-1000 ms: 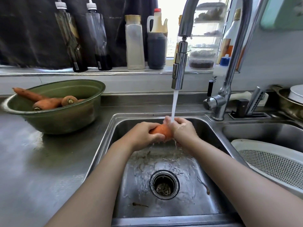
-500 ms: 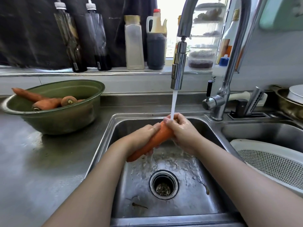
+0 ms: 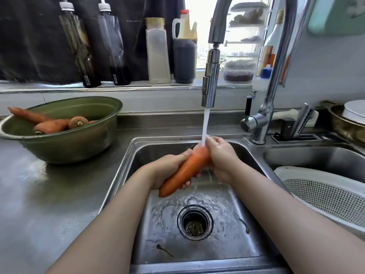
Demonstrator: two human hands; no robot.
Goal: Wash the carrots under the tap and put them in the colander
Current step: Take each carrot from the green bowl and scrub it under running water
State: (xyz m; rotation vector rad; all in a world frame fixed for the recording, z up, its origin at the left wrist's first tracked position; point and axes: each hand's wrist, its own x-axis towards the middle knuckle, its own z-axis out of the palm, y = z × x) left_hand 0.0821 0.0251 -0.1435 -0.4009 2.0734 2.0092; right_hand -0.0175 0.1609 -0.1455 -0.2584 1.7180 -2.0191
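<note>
An orange carrot [image 3: 183, 171] is held slantwise over the left sink basin [image 3: 197, 244], its upper end under the running water from the tap [image 3: 211, 84]. My left hand [image 3: 167, 171] grips its lower half from beneath, the fingers curled round it. My right hand [image 3: 221, 157] grips the upper end, where the stream lands. The tip of the carrot points down and to the left. A white colander [image 3: 325, 194] sits in the right basin, with nothing visible inside. Three more carrots [image 3: 53, 124] lie in a green bowl [image 3: 65, 143] on the counter at the left.
Bottles and jars stand along the window sill [image 3: 118, 86] behind the sink. The tap's lever and base [image 3: 256, 123] rise between the basins, with a knife holder [image 3: 296, 133] beside it. A metal bowl holding a white plate [image 3: 353, 113] stands at the far right. Small scraps lie near the drain [image 3: 194, 222].
The carrot has slid out from between my hands and now shows most of its length, tip down-left. My right hand has moved to the upper end under the stream.
</note>
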